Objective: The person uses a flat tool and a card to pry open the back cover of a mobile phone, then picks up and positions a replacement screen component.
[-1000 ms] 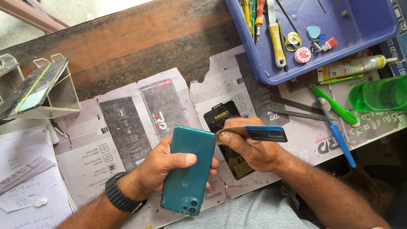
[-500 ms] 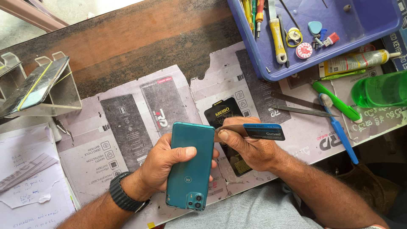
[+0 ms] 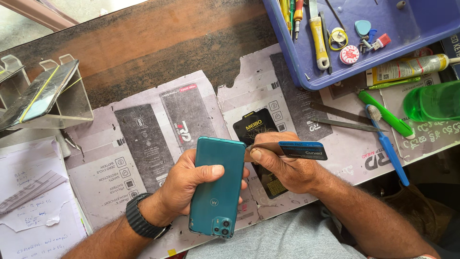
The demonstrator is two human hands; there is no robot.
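Left hand (image 3: 191,184) clasps a teal phone (image 3: 215,184), back up, at centre frame; right hand (image 3: 287,168) pinches a thin plastic card (image 3: 297,150) against the phone's right edge. Over the last second the phone has tilted slightly and the card has closed in on the seam — prying under way. Blue tool tray (image 3: 292,57) at 1 o'clock, toothbrushes (image 3: 388,129) at 3 o'clock — neither obstructs.

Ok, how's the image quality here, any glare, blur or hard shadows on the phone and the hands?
Head view: even, soft daylight, no hard shadows; the teal phone in the left hand shows only a faint sheen, no glare; the right hand and its dark card are sharp; the blue tray at the frame's edge looks slightly stretched.
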